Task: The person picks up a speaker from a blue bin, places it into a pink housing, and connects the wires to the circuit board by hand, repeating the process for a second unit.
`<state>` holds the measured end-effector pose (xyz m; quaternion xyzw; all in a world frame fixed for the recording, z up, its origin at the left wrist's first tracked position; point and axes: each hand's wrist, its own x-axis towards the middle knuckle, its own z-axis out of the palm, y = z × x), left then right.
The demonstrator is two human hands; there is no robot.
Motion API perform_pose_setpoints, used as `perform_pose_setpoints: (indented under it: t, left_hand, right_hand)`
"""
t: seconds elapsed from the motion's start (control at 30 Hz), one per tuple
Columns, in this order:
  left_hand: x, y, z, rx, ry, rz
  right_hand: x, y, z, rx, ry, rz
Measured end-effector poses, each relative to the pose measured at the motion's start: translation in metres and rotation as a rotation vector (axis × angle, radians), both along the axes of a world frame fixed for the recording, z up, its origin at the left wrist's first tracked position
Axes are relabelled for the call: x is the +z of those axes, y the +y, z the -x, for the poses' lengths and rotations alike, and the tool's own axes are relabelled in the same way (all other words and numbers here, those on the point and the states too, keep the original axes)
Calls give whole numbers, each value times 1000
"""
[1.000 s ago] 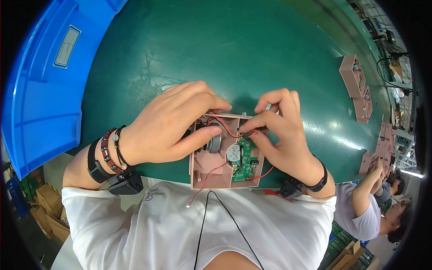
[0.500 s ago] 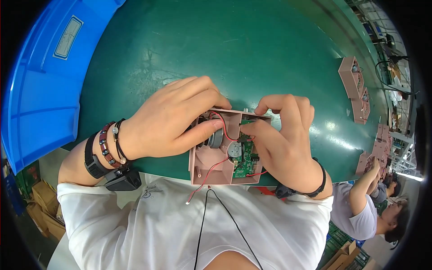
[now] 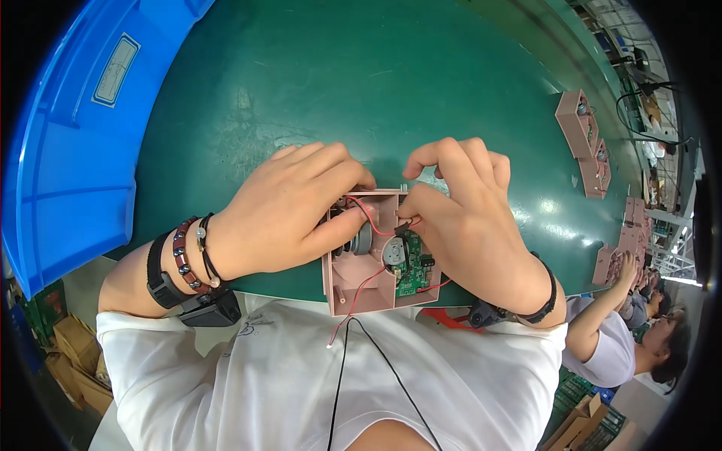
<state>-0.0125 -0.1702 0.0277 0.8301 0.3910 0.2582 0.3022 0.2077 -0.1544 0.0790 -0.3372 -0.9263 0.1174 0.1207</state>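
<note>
A pink plastic housing (image 3: 353, 299), open side up, lies at the table's near edge between my hands. Curled over its far left corner, my left hand (image 3: 289, 210) grips the wall, its thumb inside by a dark round part (image 3: 362, 239). My right hand (image 3: 470, 214) is bent at the far right wall, thumb inside above the green circuit board (image 3: 410, 279), index finger curled beyond the wall. Its fingertips partly hide what they touch. A round silver motor-like part (image 3: 393, 252) sits beside the board. A thin red wire (image 3: 358, 292) hangs over the near edge, ending in a white plug.
A large blue bin (image 3: 83, 173) stands at the left. Two similar pink housings (image 3: 577, 135) lie at the far right of the green table (image 3: 361, 90), with more pink parts (image 3: 632, 229) beyond. A co-worker (image 3: 609, 338) reaches toward those from the right.
My right hand has shifted a little to the left and away from me along the far wall, its index finger now nearer the housing's middle. My left hand keeps its grip.
</note>
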Motion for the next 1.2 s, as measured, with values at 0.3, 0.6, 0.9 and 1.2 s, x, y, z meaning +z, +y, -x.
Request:
perform_pose_setpoints:
  t: [0.3,0.6,0.9,1.2]
  left_hand:
    - [1,-1,3,25,20,-24]
    - [-2,-2,-1,38,5,-49]
    - [3,1,1,-15,17,11]
    - [4,5,2,-25,22,12]
  right_hand:
    - [2,12,10,-14,-13,5]
    - [-2,21,5,62,-40,60]
    - [-22,25,-9,143,250,169]
    - [-25,26,-9,144,350,230]
